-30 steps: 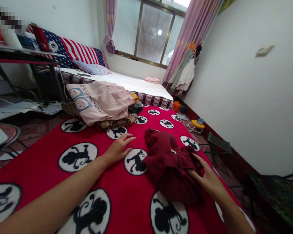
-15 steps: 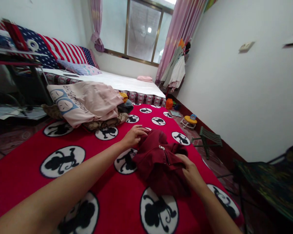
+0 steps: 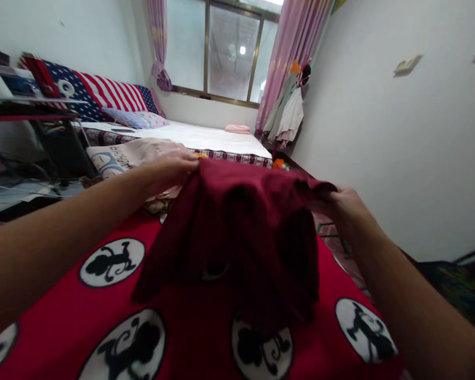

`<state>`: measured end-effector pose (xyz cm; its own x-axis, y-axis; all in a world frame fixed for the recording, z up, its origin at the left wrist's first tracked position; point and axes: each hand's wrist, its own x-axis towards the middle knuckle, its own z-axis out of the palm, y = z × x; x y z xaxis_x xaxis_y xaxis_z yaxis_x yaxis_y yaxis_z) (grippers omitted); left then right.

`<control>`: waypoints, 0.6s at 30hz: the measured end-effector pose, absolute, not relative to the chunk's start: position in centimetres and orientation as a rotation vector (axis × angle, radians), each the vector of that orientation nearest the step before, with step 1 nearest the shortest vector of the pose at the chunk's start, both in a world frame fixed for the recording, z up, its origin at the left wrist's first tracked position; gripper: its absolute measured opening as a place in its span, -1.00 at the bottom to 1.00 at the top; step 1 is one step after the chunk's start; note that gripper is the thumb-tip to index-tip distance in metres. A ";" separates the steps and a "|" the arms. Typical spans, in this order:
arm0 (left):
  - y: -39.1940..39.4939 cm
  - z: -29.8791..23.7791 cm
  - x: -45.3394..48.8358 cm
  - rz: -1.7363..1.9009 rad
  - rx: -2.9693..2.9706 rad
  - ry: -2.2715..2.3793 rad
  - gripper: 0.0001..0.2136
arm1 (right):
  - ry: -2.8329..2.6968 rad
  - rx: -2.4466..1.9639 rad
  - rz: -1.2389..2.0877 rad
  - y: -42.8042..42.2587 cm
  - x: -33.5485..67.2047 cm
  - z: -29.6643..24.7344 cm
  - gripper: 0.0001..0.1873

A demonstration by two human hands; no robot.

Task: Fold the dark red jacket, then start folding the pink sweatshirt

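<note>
A dark maroon garment (image 3: 245,216) hangs in the air, stretched between my two hands and slightly blurred. Whether it is a jacket or another piece of clothing I cannot tell. My left hand (image 3: 172,168) pinches its upper left corner. At the opposite upper corner, my right hand (image 3: 340,206) grips the cloth with the fingers partly hidden. Loose folds drop from this top edge toward the red blanket (image 3: 198,343), which is printed with black monkey figures in white circles. Behind my left hand lies a folded pale pink garment (image 3: 142,150) on a pile of clothes.
A bed with a white sheet (image 3: 198,137) stands under the window. To the left is a desk (image 3: 35,100) with items on it. Clothes (image 3: 291,116) hang by the pink curtain (image 3: 293,53). A dark patterned chair (image 3: 455,285) stands at the right.
Both hands have raised the maroon garment off the blanket and moved apart, spreading it. It lay bunched with its zip showing before; now it hangs down.
</note>
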<state>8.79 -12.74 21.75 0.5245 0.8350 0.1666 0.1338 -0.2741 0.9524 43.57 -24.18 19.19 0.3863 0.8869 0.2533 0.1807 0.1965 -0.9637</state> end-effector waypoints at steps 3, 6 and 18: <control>-8.7 20.1 10.7 1.190 1.702 1.082 -0.68 | -1.028 -1.322 0.367 -19.4 43.1 17.9 -0.52; -7.8 15.1 10.9 1.155 1.736 1.176 -0.48 | -1.256 -1.399 0.229 -19.5 41.8 13.5 -0.48; -15.8 2.7 8.2 0.750 2.538 1.146 -0.69 | -1.909 -1.677 0.117 -31.4 36.2 5.0 -0.34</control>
